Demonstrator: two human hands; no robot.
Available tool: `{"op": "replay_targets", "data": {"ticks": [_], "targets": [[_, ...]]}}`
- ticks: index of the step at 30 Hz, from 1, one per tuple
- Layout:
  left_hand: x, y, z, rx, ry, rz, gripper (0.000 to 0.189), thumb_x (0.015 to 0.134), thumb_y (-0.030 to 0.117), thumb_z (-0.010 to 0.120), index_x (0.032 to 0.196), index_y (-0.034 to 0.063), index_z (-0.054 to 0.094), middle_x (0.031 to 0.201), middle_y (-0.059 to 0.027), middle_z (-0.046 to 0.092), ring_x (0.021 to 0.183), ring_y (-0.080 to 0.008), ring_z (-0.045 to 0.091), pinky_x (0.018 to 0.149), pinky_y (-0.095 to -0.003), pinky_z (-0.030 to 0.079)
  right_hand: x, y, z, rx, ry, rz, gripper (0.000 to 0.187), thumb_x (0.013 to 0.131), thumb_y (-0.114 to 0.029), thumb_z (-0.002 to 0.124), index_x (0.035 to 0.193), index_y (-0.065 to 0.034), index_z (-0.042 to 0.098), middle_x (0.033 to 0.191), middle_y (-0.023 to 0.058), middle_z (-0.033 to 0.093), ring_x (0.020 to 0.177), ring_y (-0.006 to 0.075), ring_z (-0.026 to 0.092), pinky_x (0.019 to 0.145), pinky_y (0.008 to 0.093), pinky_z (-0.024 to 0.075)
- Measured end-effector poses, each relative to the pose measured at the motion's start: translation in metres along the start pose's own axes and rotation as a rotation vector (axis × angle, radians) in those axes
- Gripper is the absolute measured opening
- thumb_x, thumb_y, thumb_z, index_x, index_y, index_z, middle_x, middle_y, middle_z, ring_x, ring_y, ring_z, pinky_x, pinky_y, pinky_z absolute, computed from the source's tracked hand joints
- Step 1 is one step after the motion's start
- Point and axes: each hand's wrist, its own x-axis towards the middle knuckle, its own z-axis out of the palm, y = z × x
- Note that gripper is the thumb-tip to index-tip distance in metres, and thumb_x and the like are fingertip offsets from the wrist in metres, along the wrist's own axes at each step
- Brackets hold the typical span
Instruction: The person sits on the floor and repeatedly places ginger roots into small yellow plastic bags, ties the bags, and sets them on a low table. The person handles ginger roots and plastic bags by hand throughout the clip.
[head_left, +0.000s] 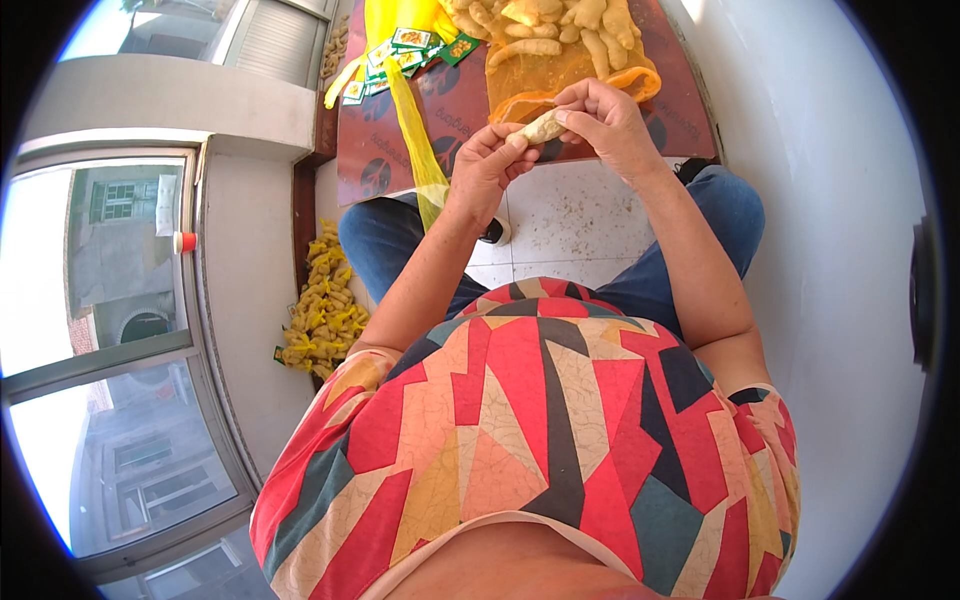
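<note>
A short pale piece of ginger root (543, 128) is held up between my two hands, above the near edge of a brown-red board (390, 131). My left hand (491, 161) pinches its left end with thumb and fingers. At the other end, the thumb and fingertips of my right hand (607, 124) grip it. Just beyond my hands, an orange mesh bag (517, 73) lies on the board, with a heap of ginger (555, 26) on it. A yellow mesh strip (412, 127) hangs over the board's edge, left of my left hand.
Green-and-white printed labels (409, 58) lie by yellow mesh bags (386, 19) at the board's far left. Yellow-tied bags of ginger (326, 315) are piled on the floor at left. A red paper cup (184, 242) stands by the window. A white wall (810, 247) rises at right.
</note>
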Motion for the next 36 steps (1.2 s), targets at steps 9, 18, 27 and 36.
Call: {"op": "replay_targets", "data": {"ticks": [9,18,27,36], "targets": [[0.003,0.002,-0.006,-0.179,-0.067,-0.059,0.014,0.098,0.01,0.058,0.111,0.0045,0.059,0.105,-0.0163,0.069,0.083,-0.0138,0.067,0.078,-0.0249,0.057,-0.001,-0.011,0.001,0.137,-0.026,0.069,0.028,0.099,-0.025,0.058,0.109,-0.0004,0.065,0.092,0.0023,0.067,0.081,0.0061,0.064,0.074,0.0212,0.0509],[0.001,0.006,-0.005,-0.192,-0.11,-0.112,0.02,0.102,0.021,0.053,0.109,0.0032,0.06,0.095,-0.0133,0.071,0.076,-0.0133,0.066,0.072,-0.0252,0.055,-0.003,-0.011,0.004,-0.058,-0.064,-0.005,0.027,0.1,-0.024,0.057,0.117,-0.0036,0.064,0.097,-0.0002,0.066,0.086,0.004,0.06,0.078,0.0201,0.05],[-0.005,0.012,0.005,0.03,-0.126,-0.192,0.045,0.104,0.042,0.043,0.095,0.0017,0.062,0.068,-0.0044,0.061,0.058,-0.0119,0.055,0.055,-0.0233,0.045,-0.002,-0.01,0.002,-0.078,-0.04,0.062,0.026,0.1,-0.03,0.057,0.107,-0.0066,0.066,0.089,-0.0028,0.063,0.075,0.002,0.057,0.07,0.0175,0.0491],[-0.01,0.015,0.012,-0.204,-0.193,-0.381,0.043,0.106,0.042,0.035,0.097,0.0047,0.056,0.066,0.0017,0.046,0.053,-0.0075,0.037,0.048,-0.0199,0.032,-0.004,-0.016,0.006,-0.085,-0.036,0.122,0.027,0.1,-0.035,0.056,0.095,-0.0097,0.064,0.077,-0.0061,0.056,0.066,-0.0008,0.049,0.059,0.015,0.0429]]}}
